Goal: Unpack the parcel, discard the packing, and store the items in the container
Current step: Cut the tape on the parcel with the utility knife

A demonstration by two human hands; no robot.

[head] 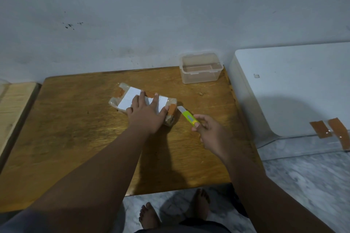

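Observation:
A parcel (126, 98) wrapped in clear plastic, with white labels and strips of brown tape, lies on the wooden table (79, 134). My left hand (146, 115) presses flat on top of it, fingers spread. My right hand (209, 132) holds a green-yellow box cutter (188, 117) by its rear end. Its extended blade points at the parcel's right end, close to the taped corner. A clear plastic container (200, 69) without a lid stands at the table's back right corner, with nothing inside.
A white box-like surface (295, 85) stands right of the table, with brown tape strips (331, 130) at its front edge. A pale wooden board (15, 106) lies to the left. A wall rises right behind the table. My bare feet (170, 212) are on the marble floor below.

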